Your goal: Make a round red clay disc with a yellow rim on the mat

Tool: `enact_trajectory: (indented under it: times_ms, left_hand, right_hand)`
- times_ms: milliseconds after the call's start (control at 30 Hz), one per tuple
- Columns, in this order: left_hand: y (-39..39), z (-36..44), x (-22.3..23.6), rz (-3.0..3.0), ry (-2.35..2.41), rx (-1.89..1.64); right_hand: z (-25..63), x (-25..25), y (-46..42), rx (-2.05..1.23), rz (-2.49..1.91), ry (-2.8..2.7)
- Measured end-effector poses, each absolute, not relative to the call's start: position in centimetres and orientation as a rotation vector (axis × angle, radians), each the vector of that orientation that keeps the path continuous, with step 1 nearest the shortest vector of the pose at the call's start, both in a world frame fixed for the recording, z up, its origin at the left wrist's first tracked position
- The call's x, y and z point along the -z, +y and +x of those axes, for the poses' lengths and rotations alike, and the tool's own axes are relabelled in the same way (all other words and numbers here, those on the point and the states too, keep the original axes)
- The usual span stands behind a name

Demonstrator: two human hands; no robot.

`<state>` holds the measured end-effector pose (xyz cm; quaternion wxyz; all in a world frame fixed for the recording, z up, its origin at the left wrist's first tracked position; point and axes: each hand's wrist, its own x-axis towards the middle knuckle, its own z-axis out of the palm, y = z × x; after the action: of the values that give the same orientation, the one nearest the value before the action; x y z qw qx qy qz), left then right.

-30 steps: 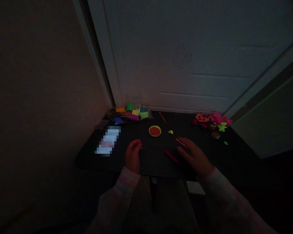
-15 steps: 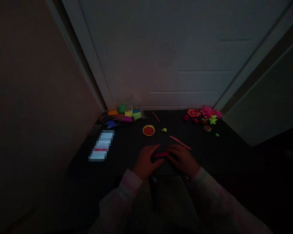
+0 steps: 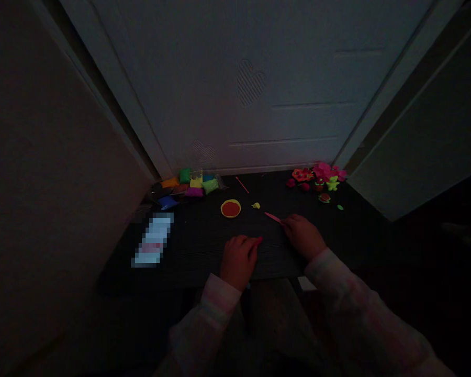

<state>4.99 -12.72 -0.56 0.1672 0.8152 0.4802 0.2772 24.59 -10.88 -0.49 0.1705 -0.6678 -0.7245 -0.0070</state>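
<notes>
Near the table's front edge, my left hand (image 3: 236,262) is closed on a small pinkish-red piece of modelling clay (image 3: 258,241), whose end pokes out past the thumb and fingers. My right hand (image 3: 304,235) has its fingers closed over the handle end of a pink plastic clay knife (image 3: 272,217); the blade points left and away from me. Beyond the hands lies a round, flat clay shape (image 3: 231,209), red-orange inside with a yellow rim. A little yellow clay piece (image 3: 256,206) sits just right of it.
Colourful clay packets (image 3: 196,183) lie at the back left, with a blurred bright rectangle (image 3: 154,240) in front of them. A thin reddish stick (image 3: 242,184) lies at the back. Pink flowers and small clay figures (image 3: 325,172) crowd the back right. A white door (image 3: 204,78) stands behind the dark table (image 3: 196,256).
My right hand has left the pinkish-red clay and moved right onto the clay knife. My left hand keeps the clay. The camera view has shifted slightly.
</notes>
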Motion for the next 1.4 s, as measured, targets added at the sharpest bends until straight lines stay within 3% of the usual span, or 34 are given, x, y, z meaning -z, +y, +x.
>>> enact_trajectory:
  times_ms: [267,533,1400]
  left_hand:
    - [-12.8,4.9,0.3,2.328,1.407,-0.69]
    - [-12.7,5.1,0.3,2.321,1.388,-0.695]
    - [-12.8,5.3,0.4,2.369,1.418,-0.743]
  right_hand:
    - [23.6,0.4,-11.9,0.054,-2.006,-1.966]
    - [20.4,1.0,-16.1,-0.086,-1.779,-2.152]
    - [19.9,0.4,-16.0,0.015,-1.854,-2.319]
